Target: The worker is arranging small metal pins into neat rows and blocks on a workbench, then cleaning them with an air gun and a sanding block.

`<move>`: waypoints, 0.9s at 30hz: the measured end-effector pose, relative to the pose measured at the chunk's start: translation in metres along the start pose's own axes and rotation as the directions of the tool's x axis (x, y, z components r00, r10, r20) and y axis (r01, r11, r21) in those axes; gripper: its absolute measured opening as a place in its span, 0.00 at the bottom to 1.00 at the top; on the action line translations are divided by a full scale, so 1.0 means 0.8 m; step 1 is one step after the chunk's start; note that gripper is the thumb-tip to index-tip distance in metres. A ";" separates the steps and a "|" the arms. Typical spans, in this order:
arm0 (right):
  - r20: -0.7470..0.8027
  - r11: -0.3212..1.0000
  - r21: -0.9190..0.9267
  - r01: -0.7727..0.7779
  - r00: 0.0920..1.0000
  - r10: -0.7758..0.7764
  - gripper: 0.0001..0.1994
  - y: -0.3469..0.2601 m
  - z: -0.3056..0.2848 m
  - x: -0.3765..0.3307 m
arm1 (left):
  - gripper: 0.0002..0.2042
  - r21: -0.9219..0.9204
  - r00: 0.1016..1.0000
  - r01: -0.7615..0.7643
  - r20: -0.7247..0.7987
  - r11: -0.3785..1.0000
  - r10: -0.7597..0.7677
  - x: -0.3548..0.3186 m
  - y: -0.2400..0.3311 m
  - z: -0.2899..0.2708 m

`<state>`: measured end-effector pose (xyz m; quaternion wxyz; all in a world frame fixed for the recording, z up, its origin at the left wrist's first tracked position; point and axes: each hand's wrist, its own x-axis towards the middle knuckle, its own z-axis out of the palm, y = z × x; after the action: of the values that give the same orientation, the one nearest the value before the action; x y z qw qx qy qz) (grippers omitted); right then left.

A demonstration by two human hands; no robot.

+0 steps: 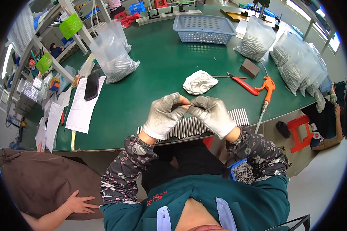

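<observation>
My left hand (pixel 164 115) and my right hand (pixel 213 114) wear greyish-white, smudged gloves and meet fingertip to fingertip above the table's near edge. Both are closed in a pinch on something small and thin, mostly hidden by the fingers. Below them, a row of short metal pins (pixel 187 128) lies side by side along the edge, partly covered by my hands. A crumpled white cloth (pixel 199 82) rests just beyond. To its right are red-handled pliers (pixel 244 84) and an orange air blow gun (pixel 267 88) with its hose.
On the green table (pixel 158 57) stand a blue-grey basket (pixel 205 29), a brown block (pixel 250 68) and bags of metal pins (pixel 115 63). A phone (pixel 91 87) lies on paper at left. A blue box of pins (pixel 243 172) is by my right elbow. People sit on both sides.
</observation>
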<state>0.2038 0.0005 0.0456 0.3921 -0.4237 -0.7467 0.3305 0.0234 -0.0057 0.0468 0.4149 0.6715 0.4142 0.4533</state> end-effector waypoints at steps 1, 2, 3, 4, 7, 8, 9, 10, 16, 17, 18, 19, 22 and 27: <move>0.001 1.000 -0.001 -0.006 1.000 0.006 0.13 0.001 0.000 -0.003 | 0.03 -0.004 1.000 0.004 0.002 1.000 -0.004 0.000 0.001 0.000; -0.002 0.997 0.072 -0.009 1.000 0.010 0.13 0.004 0.000 -0.004 | 0.04 0.024 1.000 0.010 0.019 1.000 -0.010 0.001 0.002 -0.001; -0.007 0.989 0.145 -0.011 1.000 0.012 0.14 0.007 0.000 -0.005 | 0.04 0.054 0.999 0.013 0.035 0.998 -0.015 0.002 0.003 -0.001; -0.008 0.989 0.144 -0.011 1.000 0.013 0.14 0.009 0.002 -0.005 | 0.04 0.053 0.999 0.012 0.037 0.999 -0.014 0.001 0.001 0.001; 0.031 0.905 0.381 -0.190 0.981 0.193 0.14 0.009 0.004 -0.006 | 0.04 -0.042 0.998 0.053 0.043 0.998 -0.052 -0.005 -0.008 0.005; 0.118 0.865 0.387 -0.319 0.948 0.296 0.14 0.002 -0.004 -0.006 | 0.04 0.013 0.999 -0.001 0.039 1.000 0.001 -0.006 -0.010 0.006; 0.205 0.812 0.381 -0.443 0.896 0.393 0.14 0.000 -0.011 -0.006 | 0.04 0.067 0.998 -0.056 0.038 0.996 0.053 -0.006 -0.010 0.007; 0.204 0.799 0.403 -0.447 0.895 0.397 0.14 0.008 -0.016 -0.007 | 0.04 0.066 0.998 -0.056 0.039 0.996 0.054 -0.007 -0.008 0.008; -0.005 0.894 0.339 -0.292 0.950 0.312 0.13 0.015 -0.028 -0.023 | 0.04 0.007 1.000 0.022 -0.004 1.000 -0.022 -0.004 -0.010 0.010; -0.077 0.923 0.297 -0.244 0.958 0.277 0.12 0.013 -0.027 -0.031 | 0.04 -0.001 0.999 0.035 0.007 0.999 -0.035 -0.005 -0.010 0.013; -0.057 0.938 0.263 -0.226 0.967 0.249 0.11 0.017 -0.026 -0.038 | 0.04 -0.037 0.999 0.042 0.014 0.998 -0.042 -0.004 -0.008 0.014; -0.058 0.932 0.262 -0.249 0.960 0.272 0.11 0.014 -0.029 -0.041 | 0.04 -0.075 0.999 0.051 0.021 0.996 -0.050 -0.002 -0.005 0.016; -0.198 0.983 0.177 -0.047 0.977 0.083 0.07 0.005 -0.034 -0.053 | 0.11 -0.077 0.997 0.049 0.059 0.996 -0.044 -0.009 0.004 0.016; -0.371 0.856 -0.503 0.115 0.867 -0.334 0.06 0.029 -0.050 -0.081 | 0.19 0.069 0.990 -0.090 -0.100 0.994 0.097 -0.018 -0.012 0.000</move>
<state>0.2688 -0.0412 0.0256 0.4758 -0.4765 -0.7392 -0.0135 0.0179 -0.0158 0.0344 0.3493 0.6788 0.4176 0.4927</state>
